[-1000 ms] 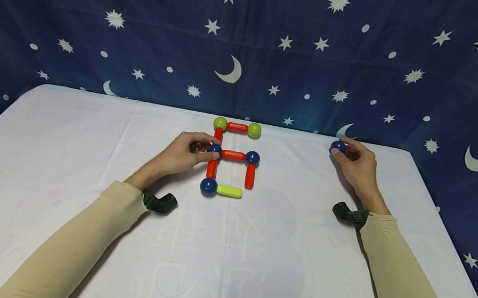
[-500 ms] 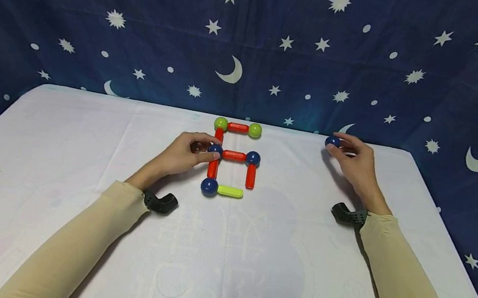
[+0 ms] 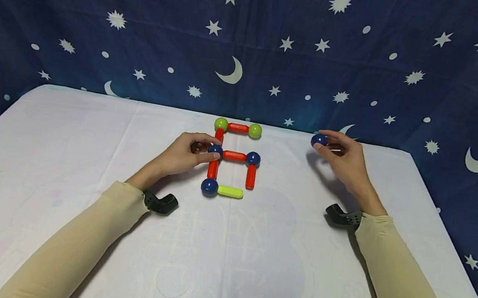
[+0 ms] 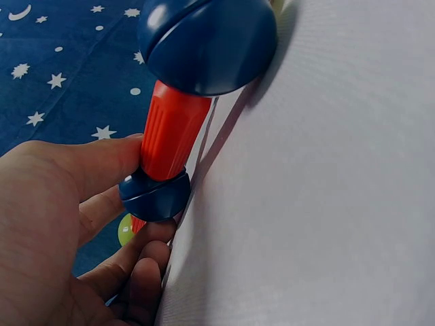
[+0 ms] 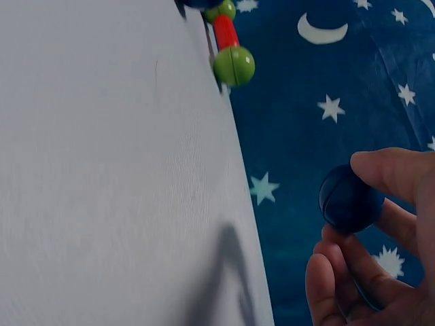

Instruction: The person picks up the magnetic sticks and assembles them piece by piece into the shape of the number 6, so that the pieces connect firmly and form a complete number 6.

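Observation:
My left hand [image 3: 187, 154] pinches a blue ball [image 4: 156, 197] at the left middle joint of a flat stick-and-ball figure on the table. From that ball a red stick [image 3: 234, 156] runs right to a second blue ball [image 3: 253, 159], with another red stick [image 3: 250, 177] pointing down from it. A blue ball [image 3: 209, 187] sits at the lower left corner, joined to a yellow-green stick [image 3: 230, 192]. Green balls [image 3: 255, 131] top the figure. To the right, my right hand [image 3: 346, 160] holds a loose blue ball [image 5: 351, 198] between thumb and fingers, above the table.
The white-covered table [image 3: 222, 260] reaches back to a dark blue curtain [image 3: 182, 32] printed with stars and moons. A black wrist mount [image 3: 160, 202] is strapped to the left wrist and another black mount [image 3: 342, 216] to the right.
My right hand has shifted left toward the figure, carrying the blue ball. The left hand and the figure have kept their places.

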Tool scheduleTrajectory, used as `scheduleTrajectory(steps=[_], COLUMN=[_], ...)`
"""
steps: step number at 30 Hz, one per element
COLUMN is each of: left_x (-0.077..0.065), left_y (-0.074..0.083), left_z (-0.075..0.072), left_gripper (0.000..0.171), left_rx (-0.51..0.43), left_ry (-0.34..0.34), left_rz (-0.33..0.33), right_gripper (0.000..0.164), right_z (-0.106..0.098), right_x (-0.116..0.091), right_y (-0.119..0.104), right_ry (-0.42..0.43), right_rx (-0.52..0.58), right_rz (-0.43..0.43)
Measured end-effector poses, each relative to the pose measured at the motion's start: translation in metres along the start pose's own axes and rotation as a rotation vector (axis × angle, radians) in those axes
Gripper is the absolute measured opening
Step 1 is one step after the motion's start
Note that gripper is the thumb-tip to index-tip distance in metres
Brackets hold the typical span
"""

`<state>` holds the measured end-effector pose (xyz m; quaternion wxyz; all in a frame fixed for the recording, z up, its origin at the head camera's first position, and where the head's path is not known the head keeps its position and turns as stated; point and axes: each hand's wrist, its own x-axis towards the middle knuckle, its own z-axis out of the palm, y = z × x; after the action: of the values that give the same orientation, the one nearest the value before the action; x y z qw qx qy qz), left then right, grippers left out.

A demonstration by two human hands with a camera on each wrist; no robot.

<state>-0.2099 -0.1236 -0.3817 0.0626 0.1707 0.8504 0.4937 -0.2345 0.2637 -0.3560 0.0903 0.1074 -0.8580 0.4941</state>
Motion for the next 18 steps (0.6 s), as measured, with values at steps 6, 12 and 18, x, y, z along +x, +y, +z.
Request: scheduleTrajectory(steps=[6, 12, 18], left_x=[0.0, 0.0, 0.0], left_y=[0.0, 0.001, 0.001], left_z=[0.0, 0.0, 0.0], left_gripper=[0.036, 0.036, 0.036], left_rx=[-0.002, 0.0, -0.004], left_ry=[-0.002, -0.002, -0.003], left_rz=[0.003, 0.003, 0.002], right_gripper=[0.039, 0.039, 0.04], right_z=[0.01, 0.022, 0.033], right_x=[-0.001, -0.005, -0.008], right_y=[-0.011, -0.018, -0.022], right_ry=[-0.071, -0.144, -0.205], right_rx=[0.043, 0.055, 0.022], right_rz=[-0.03, -0.061, -0.069])
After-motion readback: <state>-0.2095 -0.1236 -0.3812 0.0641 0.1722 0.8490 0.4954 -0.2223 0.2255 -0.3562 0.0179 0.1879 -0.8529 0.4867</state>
